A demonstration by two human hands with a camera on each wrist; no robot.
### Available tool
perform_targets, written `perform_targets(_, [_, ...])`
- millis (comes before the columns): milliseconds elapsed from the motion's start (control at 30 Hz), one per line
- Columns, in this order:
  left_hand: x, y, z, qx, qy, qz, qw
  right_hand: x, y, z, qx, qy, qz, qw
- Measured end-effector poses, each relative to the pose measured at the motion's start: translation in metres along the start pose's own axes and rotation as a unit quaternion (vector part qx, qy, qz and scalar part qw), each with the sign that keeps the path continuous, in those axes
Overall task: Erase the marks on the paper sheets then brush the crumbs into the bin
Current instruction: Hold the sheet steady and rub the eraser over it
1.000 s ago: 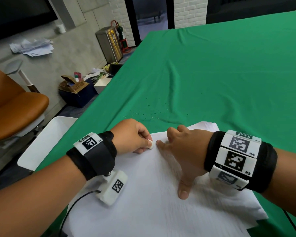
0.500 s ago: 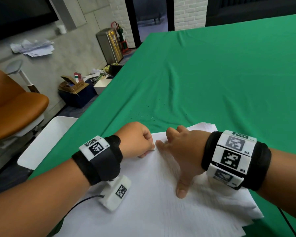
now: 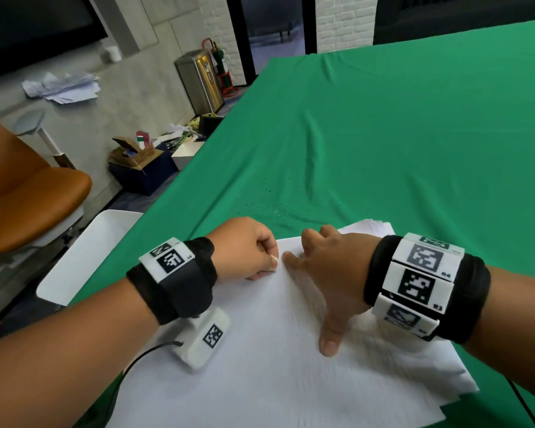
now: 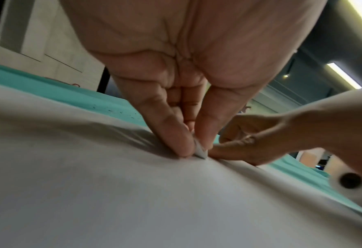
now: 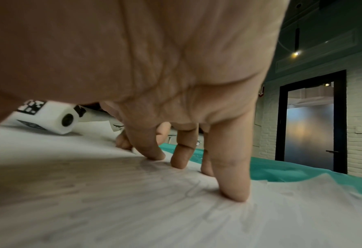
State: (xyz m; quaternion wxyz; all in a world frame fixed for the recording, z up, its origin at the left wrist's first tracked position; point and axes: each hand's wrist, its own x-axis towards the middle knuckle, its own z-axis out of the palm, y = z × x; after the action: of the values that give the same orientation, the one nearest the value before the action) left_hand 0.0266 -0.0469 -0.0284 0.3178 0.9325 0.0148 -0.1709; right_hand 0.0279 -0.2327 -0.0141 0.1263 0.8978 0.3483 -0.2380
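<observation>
Head view: bin [image 3: 84,257] sits left of the sheets [image 3: 260,366], left hand [image 3: 244,248] pinching eraser [image 3: 274,263] has rubbed a bit farther up the top sheet since a second ago, right hand [image 3: 331,267] stays splayed pinning it, crumbs [image 3: 266,199] beyond, erasing ongoing.

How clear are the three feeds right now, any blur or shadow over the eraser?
Head view: sharp, evenly lit, small white eraser just visible. Left wrist view: near white paper sheet blurred, left hand shading the eraser tip. Right wrist view: foreground paper smeared, right hand close and soft.
</observation>
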Motion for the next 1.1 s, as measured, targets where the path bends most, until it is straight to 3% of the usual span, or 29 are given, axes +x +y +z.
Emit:
perform_targets(100, [-0.007,-0.001,0.002,0.018,-0.032,0.005,0.999,0.001,0.0,0.0,-0.007,0.003,0.0,1.0])
perform_targets(200, [0.001,0.0,-0.002,-0.004,0.019,-0.017,1.0,0.0,0.0,0.002,-0.008,0.004,-0.002,1.0])
perform_targets(300, [0.002,0.003,-0.003,0.034,0.038,0.002,0.999,-0.001,-0.001,0.002,-0.006,0.003,0.001,1.0])
perform_targets(500, [-0.035,0.005,0.011,0.105,-0.095,0.032,0.989,0.001,-0.001,0.001,-0.013,-0.001,-0.008,1.0])
perform_targets(700, [-0.007,0.008,-0.002,0.033,0.015,-0.001,0.999,0.001,-0.001,0.003,-0.002,-0.002,-0.004,1.0])
perform_targets(900, [-0.049,0.008,0.014,0.122,-0.121,0.033,0.985,0.003,-0.001,0.0,-0.005,-0.002,0.0,1.0])
perform_targets(1100, [-0.008,0.008,-0.004,0.008,0.019,-0.034,0.999,0.006,-0.001,0.0,-0.01,-0.006,-0.003,1.0])
